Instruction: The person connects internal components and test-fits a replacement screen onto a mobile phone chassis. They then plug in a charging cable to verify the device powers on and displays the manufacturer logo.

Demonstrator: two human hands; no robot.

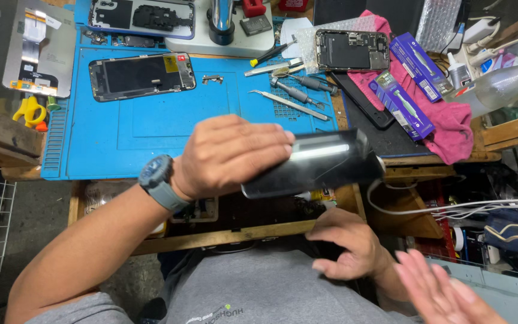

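Blue repair mat (151, 132) covers the cluttered worktop (355, 198). Above its near edge, the left hand (229, 155) grasps a glossy black phone screen (316, 163), fingers (274, 141) curled over it; the right hand (346, 243) hangs below, loosely released.

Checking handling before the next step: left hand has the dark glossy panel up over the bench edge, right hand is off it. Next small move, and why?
Probably bring the right hand up to steady the dark panel. Only the left hand grips it, at one end, and it hangs tilted past the blue mat above the open drawer.
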